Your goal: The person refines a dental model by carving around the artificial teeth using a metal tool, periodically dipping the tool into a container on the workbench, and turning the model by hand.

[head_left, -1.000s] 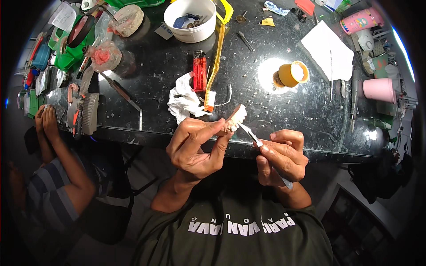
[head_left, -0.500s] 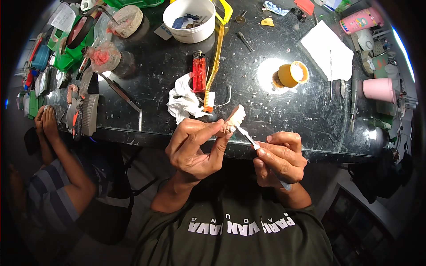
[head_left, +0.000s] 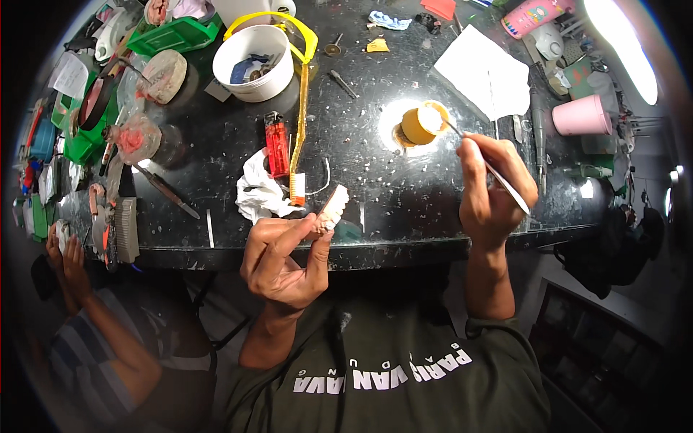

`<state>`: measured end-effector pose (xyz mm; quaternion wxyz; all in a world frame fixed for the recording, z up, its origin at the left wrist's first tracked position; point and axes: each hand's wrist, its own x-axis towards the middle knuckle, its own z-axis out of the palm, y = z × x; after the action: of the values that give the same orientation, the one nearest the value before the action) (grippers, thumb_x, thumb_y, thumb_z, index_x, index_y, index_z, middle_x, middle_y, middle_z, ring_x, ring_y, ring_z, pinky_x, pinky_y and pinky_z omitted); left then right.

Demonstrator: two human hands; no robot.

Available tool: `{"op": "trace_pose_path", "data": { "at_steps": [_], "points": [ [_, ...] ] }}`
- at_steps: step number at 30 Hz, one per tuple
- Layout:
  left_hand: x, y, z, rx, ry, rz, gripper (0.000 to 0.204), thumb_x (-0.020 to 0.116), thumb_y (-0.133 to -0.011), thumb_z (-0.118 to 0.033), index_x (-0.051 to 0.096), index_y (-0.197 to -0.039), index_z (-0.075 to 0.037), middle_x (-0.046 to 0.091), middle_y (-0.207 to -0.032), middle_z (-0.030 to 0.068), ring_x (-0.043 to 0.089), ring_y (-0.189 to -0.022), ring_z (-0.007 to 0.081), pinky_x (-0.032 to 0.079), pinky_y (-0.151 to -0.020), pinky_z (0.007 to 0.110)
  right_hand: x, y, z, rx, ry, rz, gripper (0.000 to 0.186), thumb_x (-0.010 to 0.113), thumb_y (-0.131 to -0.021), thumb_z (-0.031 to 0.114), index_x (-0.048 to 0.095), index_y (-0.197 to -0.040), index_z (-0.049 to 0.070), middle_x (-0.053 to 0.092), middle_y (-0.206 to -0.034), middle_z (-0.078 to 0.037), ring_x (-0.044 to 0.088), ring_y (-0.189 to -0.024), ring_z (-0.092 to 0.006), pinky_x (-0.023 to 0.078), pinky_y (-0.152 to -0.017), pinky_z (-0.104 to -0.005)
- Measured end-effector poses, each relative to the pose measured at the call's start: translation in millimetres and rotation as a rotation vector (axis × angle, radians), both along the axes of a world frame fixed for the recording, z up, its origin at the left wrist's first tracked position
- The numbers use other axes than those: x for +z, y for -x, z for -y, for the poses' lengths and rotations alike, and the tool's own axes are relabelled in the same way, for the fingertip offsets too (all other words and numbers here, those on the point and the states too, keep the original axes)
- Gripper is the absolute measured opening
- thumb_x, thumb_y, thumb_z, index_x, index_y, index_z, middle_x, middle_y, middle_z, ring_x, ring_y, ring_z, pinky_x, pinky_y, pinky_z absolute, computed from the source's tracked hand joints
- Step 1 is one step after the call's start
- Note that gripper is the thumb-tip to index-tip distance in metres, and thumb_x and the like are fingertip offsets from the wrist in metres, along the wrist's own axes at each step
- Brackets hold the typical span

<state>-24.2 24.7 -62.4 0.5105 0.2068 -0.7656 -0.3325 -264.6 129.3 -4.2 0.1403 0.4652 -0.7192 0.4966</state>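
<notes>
Between the fingertips of my left hand [head_left: 284,261] is a tooth model [head_left: 334,209], a pale cast with a row of teeth, held tilted above the table's near edge. My right hand [head_left: 497,191] grips a slim metal spatula [head_left: 517,198] like a pen. Its thin tip reaches the mouth of a small yellow cup [head_left: 416,126] with white material in it; whether the tip touches that material I cannot tell. Beyond the left hand lie a crumpled white tissue [head_left: 254,189], a red lighter [head_left: 276,148] and a yellow-handled toothbrush [head_left: 297,189].
A white tub [head_left: 253,86] of small metal parts stands at the back. White paper [head_left: 473,68] lies far right, near a pink cup [head_left: 582,115]. At left are a knife [head_left: 170,192], a brush [head_left: 126,229], a plaster piece [head_left: 164,76] and another person's hands [head_left: 71,256].
My right hand has moved away from the tooth model, right and forward, bringing the spatula to the yellow cup. The left hand still holds the model. The whole view has shifted.
</notes>
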Motion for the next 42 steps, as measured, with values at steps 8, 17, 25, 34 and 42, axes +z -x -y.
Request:
{"op": "trace_pose_path", "data": {
  "at_steps": [8,17,25,34,42],
  "points": [
    [1.1,4.1,1.6,0.026,0.024,-0.002,0.033,0.086,-0.076,0.007,0.074,-0.107,0.003,0.065,-0.089,0.0082,0.064,-0.076,0.0174,0.052,-0.067,0.027,-11.3,5.7,2.4,0.047,-0.05,0.043,0.004,0.077,-0.085,-0.002,0.075,-0.089,-0.002,0.072,-0.076,-0.009,0.058,-0.056,-0.0118,0.043,-0.05,-0.0254],
    [0.2,0.9,2.3,0.025,0.027,0.009,0.034,0.086,-0.076,0.009,0.075,-0.107,0.002,0.065,-0.09,0.0069,0.066,-0.078,0.0176,0.053,-0.068,0.028,-7.4,-24.7,-15.0,0.273,0.162,0.067,0.013,0.067,-0.089,-0.006,0.071,-0.101,-0.007,0.073,-0.081,-0.013,0.067,-0.07,-0.0209,0.052,-0.066,-0.0318],
    [-3.0,-1.0,1.6,0.013,0.03,0.012,0.032,0.086,-0.078,0.006,0.074,-0.107,0.002,0.067,-0.092,0.0074,0.069,-0.078,0.0187,0.056,-0.069,0.029,-30.5,-75.7,-26.6,0.497,0.11,0.008,0.028,0.082,-0.077,-0.004,0.076,-0.104,0.0,0.077,-0.092,-0.012,0.073,-0.078,-0.0246,0.058,-0.068,-0.0318],
    [-2.5,-0.2,1.9,0.009,0.039,0.011,0.033,0.087,-0.077,0.007,0.074,-0.107,0.002,0.067,-0.092,0.008,0.069,-0.079,0.0186,0.056,-0.069,0.029,-34.5,-76.4,-21.9,0.521,0.086,0.028,0.031,0.085,-0.075,-0.002,0.077,-0.104,0.002,0.078,-0.09,-0.011,0.075,-0.077,-0.0244,0.06,-0.066,-0.032],
    [-2.9,-1.5,1.1,0.013,0.025,0.023,0.033,0.087,-0.077,0.007,0.074,-0.107,0.002,0.067,-0.092,0.0083,0.069,-0.079,0.0188,0.056,-0.069,0.029,-33.2,-76.2,-19.7,0.527,0.072,0.033,0.031,0.085,-0.074,-0.002,0.078,-0.104,0.002,0.078,-0.089,-0.011,0.075,-0.077,-0.0243,0.06,-0.067,-0.0322]
  ]
}}
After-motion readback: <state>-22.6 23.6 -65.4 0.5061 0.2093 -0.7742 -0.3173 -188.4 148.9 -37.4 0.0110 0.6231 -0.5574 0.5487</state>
